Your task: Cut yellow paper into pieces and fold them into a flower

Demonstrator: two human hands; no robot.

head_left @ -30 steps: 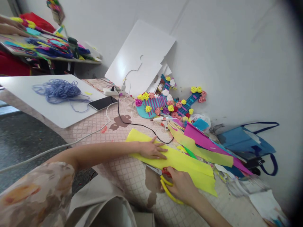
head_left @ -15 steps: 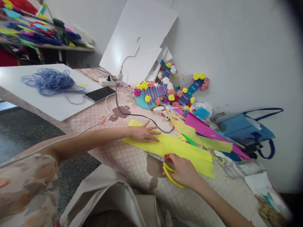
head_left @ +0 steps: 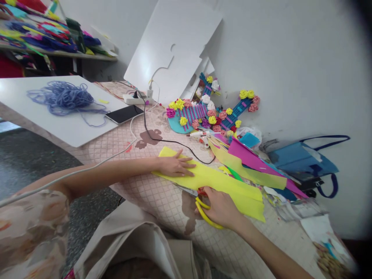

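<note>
A long yellow foam sheet point(head_left: 221, 182) lies on the patterned tablecloth point(head_left: 162, 197). My left hand point(head_left: 174, 166) rests flat on its left end, fingers stretched out. My right hand point(head_left: 222, 209) is closed round yellow-handled scissors point(head_left: 203, 211), whose blades point(head_left: 186, 190) reach under the sheet's near edge.
More foam sheets, yellow-green and magenta point(head_left: 252, 161), lie to the right beside a blue bag point(head_left: 302, 162). A glue gun point(head_left: 199, 135) with a black cord point(head_left: 162, 139), flower-decorated craft pieces point(head_left: 203, 116), a phone point(head_left: 123, 114), purple yarn point(head_left: 66, 99) on a white board and a power strip point(head_left: 136, 100) lie behind.
My left hand slid left along the yellow sheet. The scissors in my right hand moved slightly along the sheet's near edge. The view shifted downward.
</note>
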